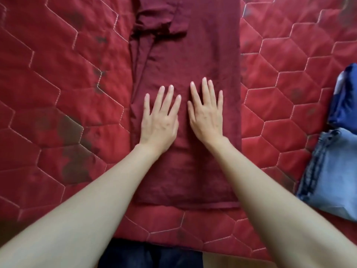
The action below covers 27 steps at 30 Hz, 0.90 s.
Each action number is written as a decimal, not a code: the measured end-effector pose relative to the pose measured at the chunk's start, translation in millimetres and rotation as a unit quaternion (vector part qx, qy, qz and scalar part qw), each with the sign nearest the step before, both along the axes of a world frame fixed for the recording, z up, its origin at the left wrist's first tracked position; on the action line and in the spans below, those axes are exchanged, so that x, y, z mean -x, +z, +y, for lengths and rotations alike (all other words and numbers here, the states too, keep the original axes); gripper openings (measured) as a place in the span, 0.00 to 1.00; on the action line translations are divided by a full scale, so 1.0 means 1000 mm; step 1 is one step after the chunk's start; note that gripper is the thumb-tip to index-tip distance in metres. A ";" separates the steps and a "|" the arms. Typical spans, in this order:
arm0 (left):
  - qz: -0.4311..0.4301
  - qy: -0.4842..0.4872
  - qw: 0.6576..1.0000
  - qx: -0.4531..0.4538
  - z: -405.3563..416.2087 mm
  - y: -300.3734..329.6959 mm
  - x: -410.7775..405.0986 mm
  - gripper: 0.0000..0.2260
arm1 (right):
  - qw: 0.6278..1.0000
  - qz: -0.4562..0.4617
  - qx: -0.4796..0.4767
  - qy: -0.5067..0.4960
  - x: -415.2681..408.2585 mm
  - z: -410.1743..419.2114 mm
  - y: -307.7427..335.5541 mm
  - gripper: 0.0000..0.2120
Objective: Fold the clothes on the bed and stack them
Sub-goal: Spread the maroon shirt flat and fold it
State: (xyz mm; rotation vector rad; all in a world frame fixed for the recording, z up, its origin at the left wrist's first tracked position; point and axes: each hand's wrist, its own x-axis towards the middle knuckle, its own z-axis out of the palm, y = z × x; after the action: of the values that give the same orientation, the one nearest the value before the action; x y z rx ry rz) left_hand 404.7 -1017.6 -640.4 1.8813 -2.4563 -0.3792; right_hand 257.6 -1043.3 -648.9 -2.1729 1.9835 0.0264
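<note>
while the maroon shirt (193, 117) lies as a long strip down the middle of the red quilted bed (58, 78), with its sides and a sleeve folded in, you have both palms flat on its middle. your left hand (160, 120) and right hand (205, 115) sit side by side, fingers straight and slightly spread, pinching nothing. press lightly and sweep outward from the centre of the shirt, so the creases run to its long edges instead of bunching under your palms. the bunched sleeve at the far end of the shirt looks worth flattening before you fold it crosswise. off to the right of the shirt lie folded jeans (328, 171) and a dark blue garment (343, 97), likely the stack to join.
</note>
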 end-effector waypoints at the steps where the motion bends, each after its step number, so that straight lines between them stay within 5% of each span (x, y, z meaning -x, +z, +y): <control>1: -0.011 -0.002 1.000 -0.015 0.004 -0.005 0.005 0.24 | 1.000 0.011 -0.001 -0.001 0.005 0.004 -0.003 0.24; 8: -0.003 -0.056 0.998 -0.003 0.091 -0.025 -0.026 0.27 | 1.000 0.003 0.019 0.020 0.043 0.127 -0.007 0.24; 15: -0.011 -0.174 0.984 -0.018 0.195 -0.017 -0.065 0.37 | 0.989 -0.008 -0.016 0.144 0.080 0.254 0.006 0.33; 20: -0.034 -0.182 0.983 0.019 0.195 0.003 -0.065 0.26 | 0.981 -0.039 0.082 0.171 0.080 0.260 0.018 0.27; 25: 0.003 -0.158 0.982 0.100 0.164 0.017 -0.054 0.21 | 0.992 -0.002 0.092 0.091 0.074 0.213 0.032 0.33; 27: 0.037 -0.160 0.975 0.153 0.155 0.017 -0.052 0.15 | 0.992 -0.015 0.113 0.060 0.074 0.197 0.034 0.25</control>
State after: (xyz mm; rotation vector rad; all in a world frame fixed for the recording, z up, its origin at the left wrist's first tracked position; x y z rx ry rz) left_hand 456.6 -862.4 -623.3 1.3369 -2.5873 -0.0647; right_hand 183.9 -846.6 -614.9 -2.4135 1.9193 -0.2212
